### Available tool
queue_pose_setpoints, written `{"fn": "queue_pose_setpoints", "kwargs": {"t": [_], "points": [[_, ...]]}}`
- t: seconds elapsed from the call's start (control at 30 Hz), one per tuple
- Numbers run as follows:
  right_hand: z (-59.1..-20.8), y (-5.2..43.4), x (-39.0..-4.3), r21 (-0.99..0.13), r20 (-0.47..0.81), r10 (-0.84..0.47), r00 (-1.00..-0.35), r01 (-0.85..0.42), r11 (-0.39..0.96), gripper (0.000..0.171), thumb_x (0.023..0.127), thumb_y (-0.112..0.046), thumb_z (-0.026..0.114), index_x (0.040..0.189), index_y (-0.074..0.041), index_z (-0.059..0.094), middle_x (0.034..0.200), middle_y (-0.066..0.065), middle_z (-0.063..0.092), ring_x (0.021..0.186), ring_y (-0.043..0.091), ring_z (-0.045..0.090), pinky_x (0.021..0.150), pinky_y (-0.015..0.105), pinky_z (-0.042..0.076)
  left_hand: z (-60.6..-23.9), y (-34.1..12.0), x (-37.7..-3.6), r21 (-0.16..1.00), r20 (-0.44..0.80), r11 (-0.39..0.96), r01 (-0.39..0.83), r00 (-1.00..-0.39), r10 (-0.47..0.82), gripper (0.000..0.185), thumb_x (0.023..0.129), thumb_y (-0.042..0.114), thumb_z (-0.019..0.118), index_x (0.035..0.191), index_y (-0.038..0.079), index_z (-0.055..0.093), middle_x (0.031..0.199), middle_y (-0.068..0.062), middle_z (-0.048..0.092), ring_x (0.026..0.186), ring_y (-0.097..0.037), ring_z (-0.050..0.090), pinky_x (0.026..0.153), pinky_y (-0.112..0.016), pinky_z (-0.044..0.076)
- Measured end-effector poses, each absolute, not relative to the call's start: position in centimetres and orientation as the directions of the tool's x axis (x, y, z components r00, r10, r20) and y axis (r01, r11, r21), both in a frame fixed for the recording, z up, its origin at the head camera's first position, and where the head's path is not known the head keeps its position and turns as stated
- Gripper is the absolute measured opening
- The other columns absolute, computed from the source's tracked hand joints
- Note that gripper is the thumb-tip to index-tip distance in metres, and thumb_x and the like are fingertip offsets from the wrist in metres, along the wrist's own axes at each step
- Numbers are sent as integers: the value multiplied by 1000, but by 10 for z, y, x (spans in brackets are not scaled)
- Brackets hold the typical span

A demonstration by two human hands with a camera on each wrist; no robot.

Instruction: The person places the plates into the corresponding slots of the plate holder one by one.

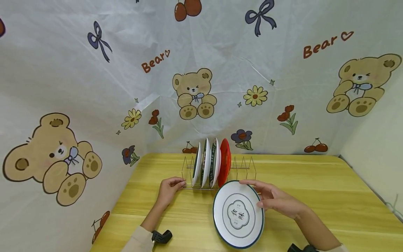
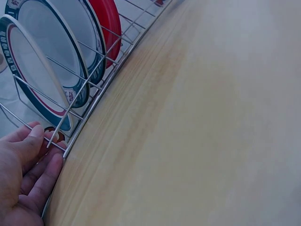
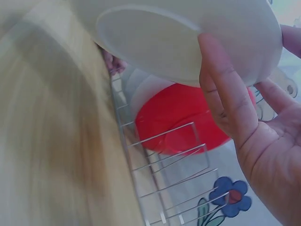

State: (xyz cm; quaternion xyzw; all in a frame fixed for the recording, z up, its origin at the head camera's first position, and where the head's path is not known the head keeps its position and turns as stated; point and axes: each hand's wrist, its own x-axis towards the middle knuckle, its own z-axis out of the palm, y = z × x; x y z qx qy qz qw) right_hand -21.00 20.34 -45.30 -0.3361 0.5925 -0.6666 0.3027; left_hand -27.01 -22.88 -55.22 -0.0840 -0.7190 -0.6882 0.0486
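Note:
A white plate (image 1: pixel 239 238) with a dark rim and a printed centre faces the head camera, tilted, in front of the rack. My right hand (image 1: pixel 277 201) grips its upper right edge; in the right wrist view the fingers (image 3: pixel 225 80) lie on the plate's underside (image 3: pixel 150 42). The wire dish rack (image 1: pixel 248 168) stands near the back of the table. My left hand (image 1: pixel 170 189) pinches the rack's left end wire, plain in the left wrist view. Several plates (image 1: pixel 206 162) with white faces stand upright in the slots, and a red plate (image 1: pixel 225 162) is the rightmost.
The wooden table (image 1: pixel 308 196) runs out to both sides of the rack. A hanging cloth (image 1: pixel 220 52) printed with bears and flowers rises behind its back edge. At the right stands a pale wall (image 1: pixel 374 161).

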Motion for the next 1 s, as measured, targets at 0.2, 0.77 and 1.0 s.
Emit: {"fn": "queue_pose_setpoints", "kwargs": {"t": [0.2, 0.77, 1.0], "points": [[-434, 209, -204, -987, 133, -768, -626, -13, -161, 65, 99, 5, 48, 159, -8, 29, 154, 18, 39, 125, 37, 57, 93, 61, 56, -552, -229, -272, 977, 206, 42, 209, -977, 59, 15, 92, -1, 72, 104, -10, 74, 101, -27, 72, 92, -36, 73, 81, -34, 64], [-394, 241, -189, -929, 355, -658, -664, -169, -330, 69, 98, 12, 38, 162, -3, 15, 162, 11, 25, 137, 27, 47, 100, 53, 54, -555, -230, -270, 978, 201, 51, 203, -978, 51, 16, 91, 2, 74, 103, -9, 75, 100, -25, 73, 91, -31, 74, 80, -33, 64], [-382, 250, -186, -912, 379, -578, -723, -183, -368, 68, 101, 12, 33, 163, -10, 17, 162, 4, 26, 133, 25, 53, 94, 50, 56, -557, -231, -272, 972, 225, 60, 229, -972, 64, 15, 93, 1, 72, 104, -9, 75, 100, -26, 73, 90, -30, 74, 80, -34, 64]]}}
